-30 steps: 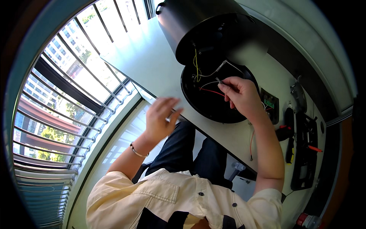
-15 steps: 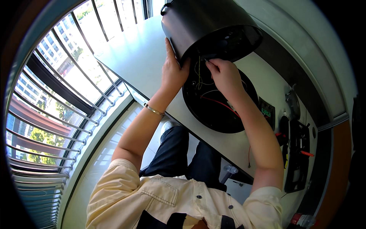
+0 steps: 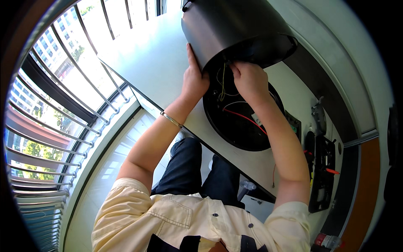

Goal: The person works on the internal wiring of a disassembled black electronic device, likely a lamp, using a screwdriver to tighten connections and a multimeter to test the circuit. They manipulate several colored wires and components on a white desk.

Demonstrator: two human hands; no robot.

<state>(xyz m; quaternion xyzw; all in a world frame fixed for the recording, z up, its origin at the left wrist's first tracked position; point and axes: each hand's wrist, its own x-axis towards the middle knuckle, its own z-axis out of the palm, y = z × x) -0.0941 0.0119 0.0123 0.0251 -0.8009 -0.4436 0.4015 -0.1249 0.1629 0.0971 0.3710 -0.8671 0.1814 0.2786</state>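
A large black cylindrical housing point(image 3: 237, 27) is tilted on the white table, its open end facing me. My left hand point(image 3: 195, 84) grips the near left rim, the index finger stretched along the outer wall. Under that rim, my right hand point(image 3: 252, 82) is closed in a pinch at the upper end of the yellow-green wires point(image 3: 223, 84); whatever its fingertips hold is hidden. Below the housing lies a round black base point(image 3: 231, 136), partly covered by my right forearm. A red wire point(image 3: 247, 118) and a pale wire cross its inside. The housing's interior is too dark to make out.
Right of the base, a meter point(image 3: 294, 124) is partly hidden by my forearm. Beyond it lies a black tool case point(image 3: 323, 180) with a red-handled tool point(image 3: 332, 171). A barred window point(image 3: 54, 117) stands left. A bottle point(image 3: 329, 241) is at the lower right.
The housing sits slightly further right in the picture, with my left hand still on its rim. My right fingertips have moved slightly up, closer under the rim.
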